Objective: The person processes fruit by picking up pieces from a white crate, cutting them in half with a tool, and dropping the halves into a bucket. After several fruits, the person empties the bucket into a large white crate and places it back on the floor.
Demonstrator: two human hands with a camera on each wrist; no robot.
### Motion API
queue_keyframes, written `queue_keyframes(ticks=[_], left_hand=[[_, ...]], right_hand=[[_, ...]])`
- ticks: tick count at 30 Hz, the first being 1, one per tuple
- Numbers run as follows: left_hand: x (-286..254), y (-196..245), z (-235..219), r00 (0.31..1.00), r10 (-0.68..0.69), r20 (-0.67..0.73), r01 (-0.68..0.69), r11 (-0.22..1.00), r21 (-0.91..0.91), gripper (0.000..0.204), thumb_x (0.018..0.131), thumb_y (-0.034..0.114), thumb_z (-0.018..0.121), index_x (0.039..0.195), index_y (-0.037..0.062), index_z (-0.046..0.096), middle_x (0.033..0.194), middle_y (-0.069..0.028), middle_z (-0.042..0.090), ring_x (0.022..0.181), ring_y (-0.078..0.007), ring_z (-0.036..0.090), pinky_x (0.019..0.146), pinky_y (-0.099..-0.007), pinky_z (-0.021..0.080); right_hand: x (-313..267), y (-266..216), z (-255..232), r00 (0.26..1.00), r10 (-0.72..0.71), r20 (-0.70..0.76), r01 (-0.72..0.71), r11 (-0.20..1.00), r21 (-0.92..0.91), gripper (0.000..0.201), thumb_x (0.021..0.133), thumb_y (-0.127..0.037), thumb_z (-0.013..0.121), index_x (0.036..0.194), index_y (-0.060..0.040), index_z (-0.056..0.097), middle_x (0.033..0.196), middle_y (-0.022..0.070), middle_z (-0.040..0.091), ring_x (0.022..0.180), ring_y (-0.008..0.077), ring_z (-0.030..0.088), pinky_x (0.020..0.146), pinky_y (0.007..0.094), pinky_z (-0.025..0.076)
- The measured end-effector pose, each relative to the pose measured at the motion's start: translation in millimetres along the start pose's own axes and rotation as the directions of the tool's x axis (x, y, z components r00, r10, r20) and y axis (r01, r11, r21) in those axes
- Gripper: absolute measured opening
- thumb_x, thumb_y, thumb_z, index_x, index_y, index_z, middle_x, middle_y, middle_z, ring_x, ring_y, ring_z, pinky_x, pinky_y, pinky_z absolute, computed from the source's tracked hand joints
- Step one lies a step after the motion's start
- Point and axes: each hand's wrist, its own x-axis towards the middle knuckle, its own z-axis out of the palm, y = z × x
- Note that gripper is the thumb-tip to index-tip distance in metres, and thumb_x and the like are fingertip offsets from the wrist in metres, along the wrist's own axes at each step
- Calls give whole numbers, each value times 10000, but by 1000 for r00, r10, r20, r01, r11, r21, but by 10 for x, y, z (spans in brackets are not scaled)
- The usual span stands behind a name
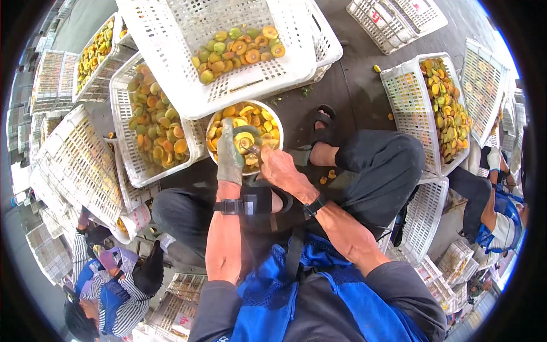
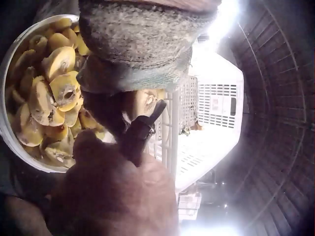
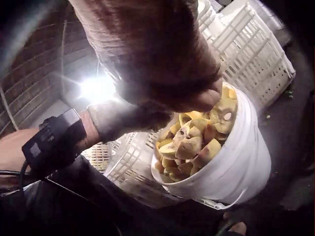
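The gloved left hand [image 1: 231, 153] grips a cut yellow fruit [image 1: 245, 141] above a white bucket [image 1: 280, 126] full of fruit pieces. Close beside it, the bare right hand [image 1: 277, 167] holds a small tool against that fruit. In the left wrist view the tool [image 2: 140, 132] has a dark grip and a short metal tip, and the right hand [image 2: 115, 189] is curled round it. The right wrist view shows the right hand [image 3: 167, 73] over the bucket [image 3: 236, 162], its fingers largely hidden, with the gloved hand [image 3: 123, 118] behind.
A tilted white crate [image 1: 171, 68] holding fruit halves stands beyond the bucket. Fruit-filled crates stand at the left [image 1: 128, 165] and right [image 1: 399, 97]. Fruit pieces [image 1: 323, 179] lie on the floor near a sandalled foot. Other people sit at lower left [image 1: 117, 296] and far right [image 1: 504, 222].
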Motion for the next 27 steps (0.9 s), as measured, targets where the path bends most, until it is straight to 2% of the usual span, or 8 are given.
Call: queue_keyframes(ticks=[6, 9, 11, 13, 19, 22, 24, 27], left_hand=[[63, -233, 5, 976, 142, -163, -167, 974, -151, 373, 1058, 386, 555, 1113, 34, 666, 970, -65, 721, 807, -163, 708, 643, -286, 586], [97, -314, -6, 965, 199, -173, -222, 966, -129, 354, 1065, 346, 542, 1180, 40, 678, 1072, -61, 722, 925, -182, 712, 770, -326, 610], [112, -408, -69, 951, 298, -79, -299, 954, -9, 361, 1062, 334, 532, 1223, 47, 680, 1137, -60, 711, 1005, -185, 696, 831, -340, 604], [-18, -389, -2, 984, 163, -67, -169, 979, -113, 368, 1054, 327, 530, 1244, 49, 680, 1184, -63, 697, 1050, -197, 681, 857, -356, 597], [-136, -154, 33, 989, -148, 12, 149, 986, -70, 382, 1057, 359, 548, 1164, 18, 681, 1153, -78, 697, 992, -195, 676, 846, -330, 581], [-24, -356, -38, 994, 7, -109, -15, 997, -77, 409, 1054, 388, 550, 1177, 18, 670, 1125, -84, 703, 967, -181, 676, 813, -313, 584], [19, -510, -175, 930, 365, 39, -349, 846, 403, 387, 1049, 340, 581, 1232, 5, 644, 1106, -90, 705, 962, -161, 670, 819, -304, 580], [134, -644, -214, 929, 371, -9, -344, 869, 357, 354, 1061, 288, 561, 1251, -1, 639, 1105, -92, 711, 973, -169, 680, 826, -311, 586]], right_hand=[[10, -43, 3, 995, 80, -60, -78, 996, 48, 222, 861, -80, 570, 1000, 93, 564, 787, 304, 658, 773, 484, 679, 664, 537, 538], [119, 260, 239, 978, 55, -199, 40, 895, 445, 262, 890, -127, 594, 1024, 98, 609, 761, 284, 650, 732, 382, 710, 639, 479, 526], [198, 118, -43, 994, 104, -42, -63, 828, 558, 274, 901, -157, 604, 1021, 88, 628, 754, 268, 636, 728, 311, 699, 640, 450, 512], [247, 2, -276, 986, 155, 60, -158, 751, 641, 293, 907, -187, 608, 1017, 83, 632, 748, 231, 616, 730, 234, 671, 652, 423, 505], [309, 160, -293, 984, -13, -180, 51, 976, 211, 288, 923, -199, 601, 1050, 59, 607, 868, 303, 664, 850, 451, 672, 726, 486, 531], [163, 103, -293, 981, 39, -189, -19, 994, 107, 243, 934, -192, 603, 1013, 37, 587, 875, 291, 668, 883, 484, 654, 737, 539, 532], [13, 119, -242, 984, 174, -43, -170, 983, 68, 229, 933, -182, 603, 998, 34, 563, 849, 275, 670, 842, 473, 660, 707, 550, 521], [-140, 286, 78, 991, -3, -131, 10, 999, 51, 198, 878, -136, 615, 990, 8, 537, 780, 273, 648, 776, 478, 651, 673, 568, 519]])
